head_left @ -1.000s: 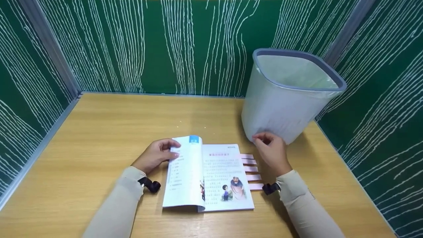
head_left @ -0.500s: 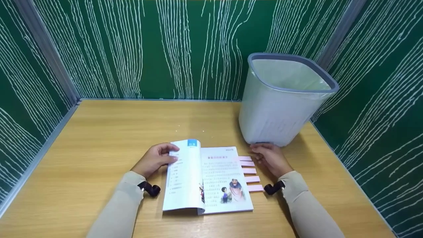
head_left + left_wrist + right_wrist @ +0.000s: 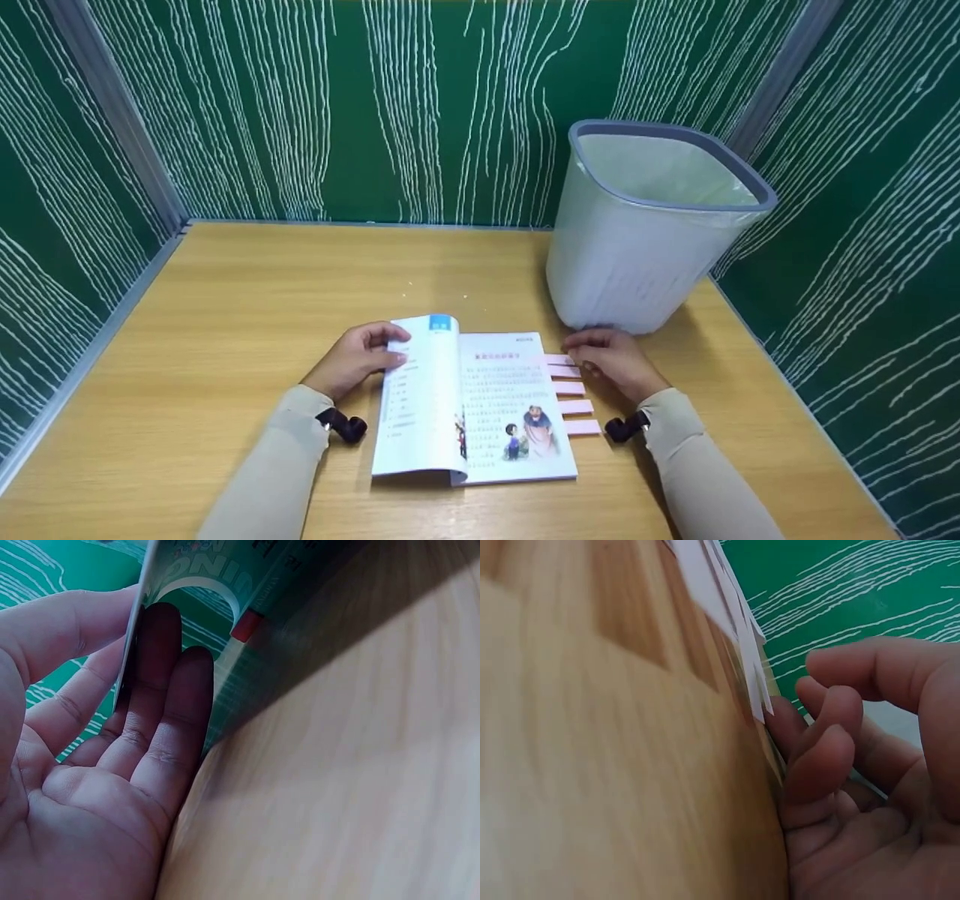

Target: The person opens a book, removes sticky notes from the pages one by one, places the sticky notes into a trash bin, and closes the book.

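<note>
Though beyond head view, left wrist view's lettering (image 3: 184, 568) on left hand's (image 3: 354, 360) pinched book (image 3: 502, 397); right hand (image 3: 613, 361) slack, empty.

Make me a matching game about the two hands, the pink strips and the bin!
Things:
1. Trash bin
2. Pink paper strips
3. Left hand
4. Right hand

Places:
A. Holding the left edge of the open book
B. With its fingers next to the strips farthest from the person
C. Standing toward the back right of the table
D. Sticking out past the book's right edge

Right pairs: 1-C, 2-D, 3-A, 4-B
</note>
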Demonstrator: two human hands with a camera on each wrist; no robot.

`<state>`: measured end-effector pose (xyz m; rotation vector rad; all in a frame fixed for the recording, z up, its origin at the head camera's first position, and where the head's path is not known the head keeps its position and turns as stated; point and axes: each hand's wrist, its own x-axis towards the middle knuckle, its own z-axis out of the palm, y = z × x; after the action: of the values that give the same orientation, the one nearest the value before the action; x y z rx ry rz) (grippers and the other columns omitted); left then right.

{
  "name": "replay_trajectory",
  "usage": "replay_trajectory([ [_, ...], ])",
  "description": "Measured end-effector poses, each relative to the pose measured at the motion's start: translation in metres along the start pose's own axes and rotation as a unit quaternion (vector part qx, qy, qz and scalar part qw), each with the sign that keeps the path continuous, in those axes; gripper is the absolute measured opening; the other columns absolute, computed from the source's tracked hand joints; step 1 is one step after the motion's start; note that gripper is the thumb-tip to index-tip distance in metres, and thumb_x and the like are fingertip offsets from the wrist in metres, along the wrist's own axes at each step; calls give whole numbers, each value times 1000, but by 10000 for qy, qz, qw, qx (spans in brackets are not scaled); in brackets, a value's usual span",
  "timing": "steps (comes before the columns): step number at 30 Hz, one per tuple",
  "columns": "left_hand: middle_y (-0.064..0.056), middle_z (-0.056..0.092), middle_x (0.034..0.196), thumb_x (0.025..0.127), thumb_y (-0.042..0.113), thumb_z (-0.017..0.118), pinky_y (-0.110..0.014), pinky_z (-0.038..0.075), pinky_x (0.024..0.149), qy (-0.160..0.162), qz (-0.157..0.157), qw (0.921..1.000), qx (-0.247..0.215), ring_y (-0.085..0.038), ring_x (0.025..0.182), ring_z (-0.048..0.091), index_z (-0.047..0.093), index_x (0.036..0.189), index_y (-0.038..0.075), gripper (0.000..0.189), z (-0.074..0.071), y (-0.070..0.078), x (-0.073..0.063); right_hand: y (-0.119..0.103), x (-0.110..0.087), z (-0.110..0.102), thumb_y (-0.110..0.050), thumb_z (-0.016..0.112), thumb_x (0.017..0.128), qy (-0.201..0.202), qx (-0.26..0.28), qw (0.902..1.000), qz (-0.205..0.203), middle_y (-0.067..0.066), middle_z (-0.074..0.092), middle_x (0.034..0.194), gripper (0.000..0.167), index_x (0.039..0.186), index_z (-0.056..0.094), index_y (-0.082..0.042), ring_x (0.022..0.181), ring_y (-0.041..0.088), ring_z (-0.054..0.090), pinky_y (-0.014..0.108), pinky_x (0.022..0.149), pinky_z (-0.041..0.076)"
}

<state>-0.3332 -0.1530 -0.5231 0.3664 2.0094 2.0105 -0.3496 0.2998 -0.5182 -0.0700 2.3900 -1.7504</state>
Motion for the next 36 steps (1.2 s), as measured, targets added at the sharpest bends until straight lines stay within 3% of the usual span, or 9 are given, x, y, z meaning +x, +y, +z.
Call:
replay_trajectory([
  [9, -13, 65, 125, 89, 8, 80, -30, 60, 88, -9, -72, 10000, 13, -24, 106, 65, 65, 126, 3, 40, 1, 2, 0, 2, -1, -1, -8, 76, 90, -268, -53, 9994, -221, 1, 69, 83, 36, 122, 70, 7, 61, 11, 53, 23, 55, 46],
  [20, -12, 64, 127, 89, 8, 81, -29, 60, 87, 4, -55, 10000, -18, -22, 105, 66, 66, 125, 3, 39, 0, 3, -3, 2, -1, -2, -11, 78, 90, -416, -485, 9971, -424, 13, 75, 113, 34, 122, 72, 1, 68, 9, 58, 22, 62, 50],
  [28, -13, 64, 127, 89, 7, 80, -30, 60, 88, 2, -38, 10000, -38, -23, 105, 66, 66, 125, 3, 39, 1, 2, -1, 1, -2, -2, -16, 86, 83, -400, -725, 9950, -562, 14, 74, 113, 42, 121, 74, -1, 96, 14, 65, 23, 80, 54],
  [36, -11, 64, 125, 88, 8, 81, -27, 60, 84, 43, -7, 9999, 98, -21, 102, 64, 66, 125, 4, 39, 0, 1, 0, 1, -2, -4, -16, 87, 81, -381, -808, 9945, -547, 15, 72, 117, 45, 122, 74, -4, 104, 19, 64, 23, 87, 53],
])
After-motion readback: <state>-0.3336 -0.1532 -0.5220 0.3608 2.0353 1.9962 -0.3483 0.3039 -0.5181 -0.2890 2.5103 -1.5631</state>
